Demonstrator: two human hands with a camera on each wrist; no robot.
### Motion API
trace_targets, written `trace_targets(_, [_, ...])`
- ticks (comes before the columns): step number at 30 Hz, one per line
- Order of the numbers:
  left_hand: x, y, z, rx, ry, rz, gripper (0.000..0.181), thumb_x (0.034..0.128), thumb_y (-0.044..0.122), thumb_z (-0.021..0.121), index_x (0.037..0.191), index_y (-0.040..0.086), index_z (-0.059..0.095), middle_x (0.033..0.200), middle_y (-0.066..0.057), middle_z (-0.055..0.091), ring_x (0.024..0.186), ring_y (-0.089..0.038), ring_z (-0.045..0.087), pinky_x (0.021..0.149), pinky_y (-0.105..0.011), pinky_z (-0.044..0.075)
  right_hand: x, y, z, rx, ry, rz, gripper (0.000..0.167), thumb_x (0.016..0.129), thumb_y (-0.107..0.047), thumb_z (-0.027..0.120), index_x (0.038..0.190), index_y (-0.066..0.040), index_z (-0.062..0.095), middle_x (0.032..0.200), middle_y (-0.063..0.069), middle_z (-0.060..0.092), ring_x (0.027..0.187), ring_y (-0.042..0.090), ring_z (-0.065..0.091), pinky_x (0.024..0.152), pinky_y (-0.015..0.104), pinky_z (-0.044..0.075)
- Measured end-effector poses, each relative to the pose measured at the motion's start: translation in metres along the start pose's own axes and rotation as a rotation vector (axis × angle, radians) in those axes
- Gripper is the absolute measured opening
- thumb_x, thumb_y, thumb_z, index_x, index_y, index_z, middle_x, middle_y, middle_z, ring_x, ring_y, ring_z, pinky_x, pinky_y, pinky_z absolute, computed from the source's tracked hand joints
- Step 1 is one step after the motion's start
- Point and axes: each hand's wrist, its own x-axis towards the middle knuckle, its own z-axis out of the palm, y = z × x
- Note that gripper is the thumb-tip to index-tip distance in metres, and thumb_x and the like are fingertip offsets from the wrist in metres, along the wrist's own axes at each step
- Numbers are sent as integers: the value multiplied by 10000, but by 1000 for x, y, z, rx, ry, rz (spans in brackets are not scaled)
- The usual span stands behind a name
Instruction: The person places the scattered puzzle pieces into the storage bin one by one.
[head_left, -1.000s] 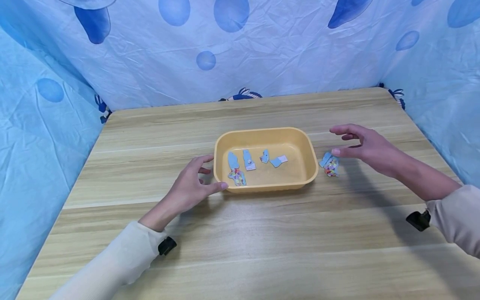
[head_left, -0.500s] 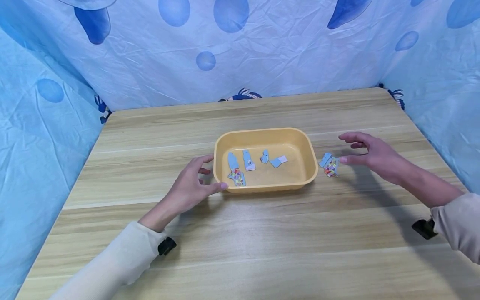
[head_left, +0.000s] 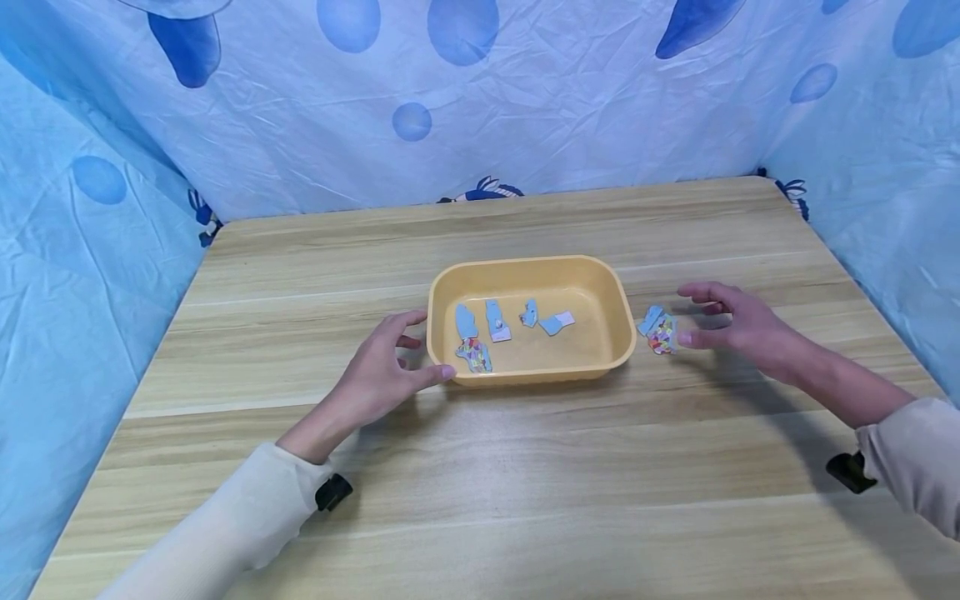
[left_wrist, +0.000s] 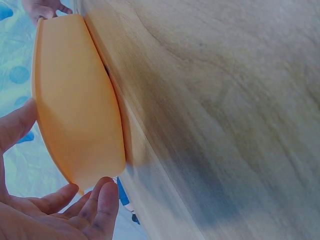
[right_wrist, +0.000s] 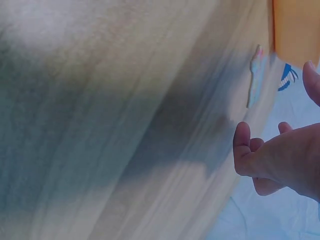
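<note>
A yellow plastic tray (head_left: 525, 377) stands on the table, with several flat, irregular light-blue and multicoloured puzzle pieces inside, one of them a colourful piece (head_left: 476, 355). My left hand (head_left: 378, 367) lies at the tray's left end, thumb touching the front left corner of the rim and relaxed fingers beside the end wall; the left wrist view shows the same contact. Right of the tray, a small cluster of puzzle pieces (head_left: 662, 332) lies on the wood. Just beyond it, my right hand (head_left: 738, 325) hovers with fingers loosely bent, holding nothing, thumb tip close to the cluster.
The wood-grain table (head_left: 480, 492) extends around the tray on every side. Blue patterned curtains (head_left: 525, 108) hang behind the table and at both sides. Black wrist straps (head_left: 332, 492) show at the sleeves.
My right hand has drawn back to the right from over the puzzle piece cluster, then lowered slightly toward the front. The left hand, tray and pieces look unmoved.
</note>
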Motion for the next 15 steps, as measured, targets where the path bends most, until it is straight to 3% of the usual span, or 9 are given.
trace_targets(6, [1,0,0,-1,-3,3,855,744,368,831,1448,162,393,1420,-67,421,1174,-285,526,881,-440,518,2,5,5,-9,-2,17,811,854,-300,737,1483,-48,292,1474,252,281,1326,471,245,993,644,298])
trace_targets(15, [1,0,1,2,-5,-4,867,740,389,830,1450,163,387,1437,-63,407,1177,-285,525,890,-444,514,3,12,14,-19,20,-10,822,810,-234,780,1464,-24,327,1424,272,262,1232,441,316,960,545,336])
